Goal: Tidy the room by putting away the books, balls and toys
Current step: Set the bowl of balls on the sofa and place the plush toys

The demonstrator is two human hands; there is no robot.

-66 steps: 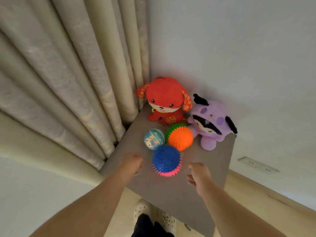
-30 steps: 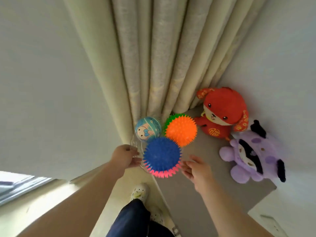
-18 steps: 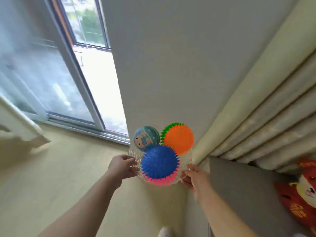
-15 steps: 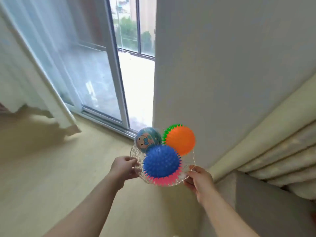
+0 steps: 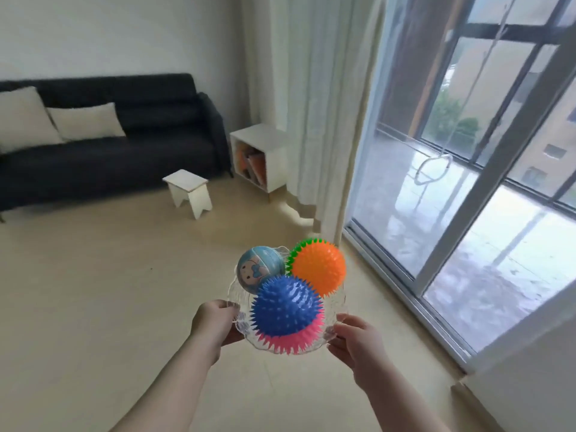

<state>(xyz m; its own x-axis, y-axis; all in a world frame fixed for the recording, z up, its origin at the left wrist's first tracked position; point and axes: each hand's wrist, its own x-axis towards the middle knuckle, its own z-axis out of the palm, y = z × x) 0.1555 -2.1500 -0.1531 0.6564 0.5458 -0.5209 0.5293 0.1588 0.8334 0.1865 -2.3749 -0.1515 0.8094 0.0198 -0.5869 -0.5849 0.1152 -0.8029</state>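
Observation:
I carry a clear glass bowl (image 5: 238, 289) in front of me, above the floor. My left hand (image 5: 215, 322) grips its left rim and my right hand (image 5: 355, 341) grips its right rim. Three balls sit in it: a blue and pink spiky ball (image 5: 286, 310) nearest me, an orange and green spiky ball (image 5: 318, 266) at the far right, and a smooth light-blue ball with a cartoon face (image 5: 260, 269) at the far left.
A black sofa (image 5: 118, 151) with two cream cushions lines the far wall. A small white stool (image 5: 188, 191) stands before it. A white cube shelf (image 5: 260, 160) with books stands beside white curtains (image 5: 314, 104). A sliding glass door (image 5: 467, 182) fills the right side.
I lifted the bowl of balls off the grey table and turned left, away from the plush toys and the corner. The view now faces the room with the sofa and glass door.

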